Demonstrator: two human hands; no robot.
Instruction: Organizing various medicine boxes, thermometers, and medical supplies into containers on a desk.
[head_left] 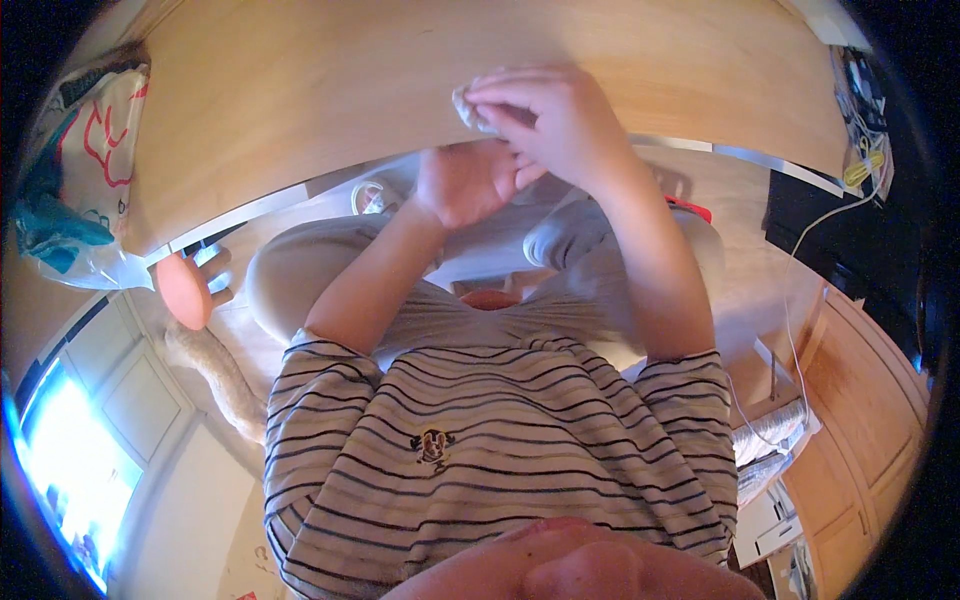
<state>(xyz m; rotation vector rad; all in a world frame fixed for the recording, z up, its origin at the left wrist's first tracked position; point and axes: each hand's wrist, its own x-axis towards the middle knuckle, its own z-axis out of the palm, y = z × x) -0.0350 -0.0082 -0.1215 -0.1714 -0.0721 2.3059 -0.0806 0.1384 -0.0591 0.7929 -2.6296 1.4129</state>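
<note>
My right hand (560,120) is over the near edge of the wooden table (300,90), its fingers pinched on a small crumpled white wipe (468,108). The wipe may be tissue or cloth; most of it is hidden by the fingers. My left hand (465,187) is just below and to the left, at the table's near edge. Its palm faces up and its fingers reach toward the right wrist, slightly blurred. Nothing shows in the left palm.
A clear bag with teal and white contents (100,160) lies at the table's left end. An orange stool (184,290) stands below it, near a fluffy tan shape (215,370). At the right end are a yellow cable bundle (864,168) and a hanging white cord (800,240).
</note>
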